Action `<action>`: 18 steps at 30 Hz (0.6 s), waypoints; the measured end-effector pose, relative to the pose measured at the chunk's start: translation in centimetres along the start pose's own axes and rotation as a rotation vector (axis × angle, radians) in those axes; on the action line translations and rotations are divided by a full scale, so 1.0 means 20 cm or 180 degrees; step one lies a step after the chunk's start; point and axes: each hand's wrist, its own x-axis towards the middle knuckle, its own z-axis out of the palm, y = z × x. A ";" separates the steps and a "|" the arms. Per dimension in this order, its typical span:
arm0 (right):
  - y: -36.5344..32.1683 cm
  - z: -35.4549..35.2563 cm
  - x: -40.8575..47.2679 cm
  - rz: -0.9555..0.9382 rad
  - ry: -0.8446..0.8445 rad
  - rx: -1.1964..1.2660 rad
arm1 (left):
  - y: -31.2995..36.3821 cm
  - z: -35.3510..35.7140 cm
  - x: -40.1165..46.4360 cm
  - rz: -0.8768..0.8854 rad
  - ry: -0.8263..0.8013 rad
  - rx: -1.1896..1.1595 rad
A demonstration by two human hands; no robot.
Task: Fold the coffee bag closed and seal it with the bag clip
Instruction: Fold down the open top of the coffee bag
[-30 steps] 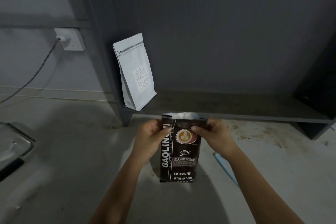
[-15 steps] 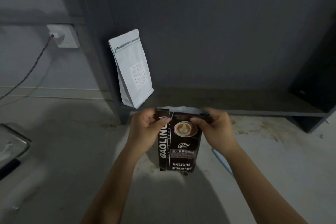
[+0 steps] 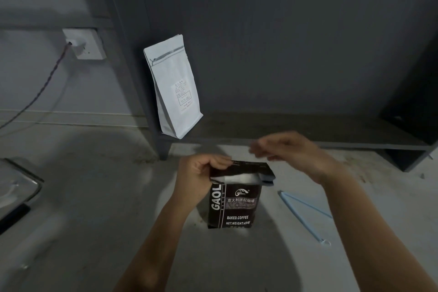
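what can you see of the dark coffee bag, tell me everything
The dark coffee bag stands upright on the pale counter, glossy black with white lettering and a logo. Its top is folded forward into a flap, silvery lining showing beneath. The left hand pinches the flap's left end; the right hand, blurred, is off it just above. No clip is on it.

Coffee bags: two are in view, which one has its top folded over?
The dark coffee bag on the counter, pinched at its top corner by the left hand; its top flap is bent forward. The white bag on the shelf stands unfolded and untouched.
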 end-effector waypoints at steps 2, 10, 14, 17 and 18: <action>0.01 0.05 0.02 0.0280 -0.0433 -0.0326 | -0.02 0.01 -0.01 0.0113 -0.0148 -0.0211; 0.09 0.21 0.08 0.0182 0.0453 -0.1259 | -0.06 -0.09 0.01 0.0068 -0.0154 0.0712; 0.12 0.22 0.08 0.0135 0.0711 -0.1194 | -0.03 -0.09 0.00 -0.0494 -0.0389 0.0128; 0.12 0.23 0.08 -0.0016 0.0682 -0.1283 | -0.05 -0.03 -0.03 -0.0669 -0.0500 0.0616; 0.12 0.22 0.07 -0.0090 0.0566 -0.1326 | -0.06 -0.01 -0.03 -0.0661 -0.0344 0.0667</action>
